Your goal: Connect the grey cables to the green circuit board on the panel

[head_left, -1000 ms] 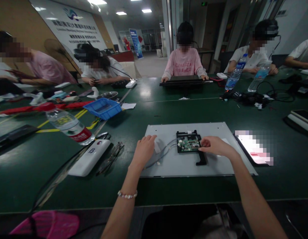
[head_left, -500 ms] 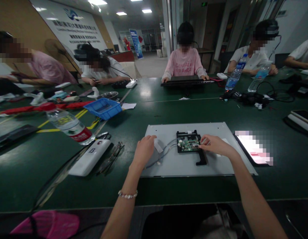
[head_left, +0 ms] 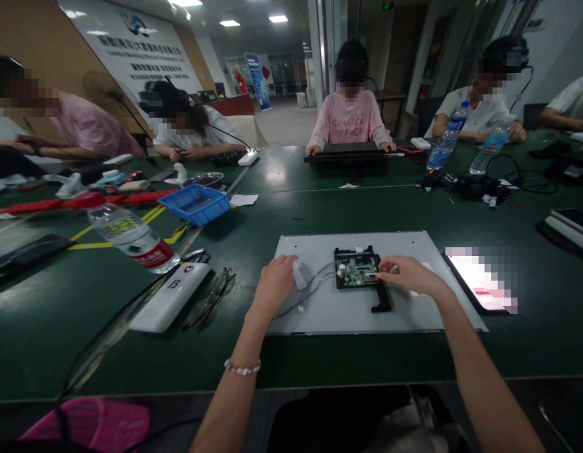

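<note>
One green circuit board (head_left: 351,273) sat in a black bracket (head_left: 382,302) on a grey panel (head_left: 329,316). The right hand (head_left: 407,275) had fingers narrowed at its edge, couldn't tell on what; the left hand (head_left: 275,283) curled by a white tab (head_left: 299,275), grip hidden. Dark green table (head_left: 253,245) underneath, blue tray (head_left: 199,212) further off (contents unreadable), pink basket (head_left: 100,421) below, people (head_left: 350,119) seated around.

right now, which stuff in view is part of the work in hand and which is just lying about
Seems in use:
- circuit board in its black frame, right hand at its right edge
- cables near the left hand
- pale panel underneath

Apparently just lying about:
- red-capped bottle
- white device
- glasses
- blue tray
- lit-screen device
</note>
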